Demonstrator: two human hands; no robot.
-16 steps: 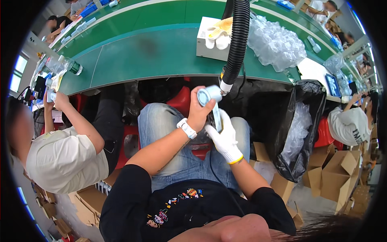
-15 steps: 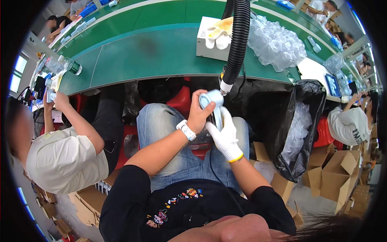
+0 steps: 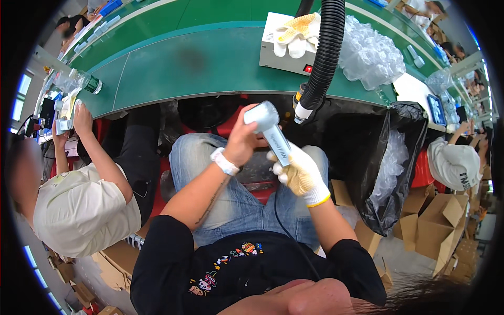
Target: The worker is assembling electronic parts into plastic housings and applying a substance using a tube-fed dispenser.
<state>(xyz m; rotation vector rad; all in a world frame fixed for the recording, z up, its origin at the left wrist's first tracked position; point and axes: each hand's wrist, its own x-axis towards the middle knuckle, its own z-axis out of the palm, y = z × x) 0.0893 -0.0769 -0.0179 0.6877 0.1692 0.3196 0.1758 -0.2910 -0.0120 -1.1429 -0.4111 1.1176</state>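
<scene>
A light blue handheld fan (image 3: 276, 140) with a round head and a flat handle is held over my lap, slanting down to the right. My bare left hand (image 3: 242, 137), with a white watch at the wrist, is closed round the head end. My right hand (image 3: 301, 172), in a white glove with a yellowish palm, grips the lower end of the handle. Just right of the fan's head hangs the white-tipped nozzle (image 3: 302, 112) of a black corrugated hose (image 3: 326, 52), apart from the fan.
On the green bench (image 3: 168, 68) stands a grey box (image 3: 281, 52) with gloves on it. A heap of clear plastic pieces (image 3: 370, 52) lies beside the hose. A black bag (image 3: 362, 168) hangs at right, near cardboard boxes (image 3: 436, 220). A co-worker (image 3: 86, 205) sits at left.
The fan has turned so its handle's printed side faces up, and it has moved slightly left, away from the nozzle. My right hand has rolled over, showing the glove's palm side.
</scene>
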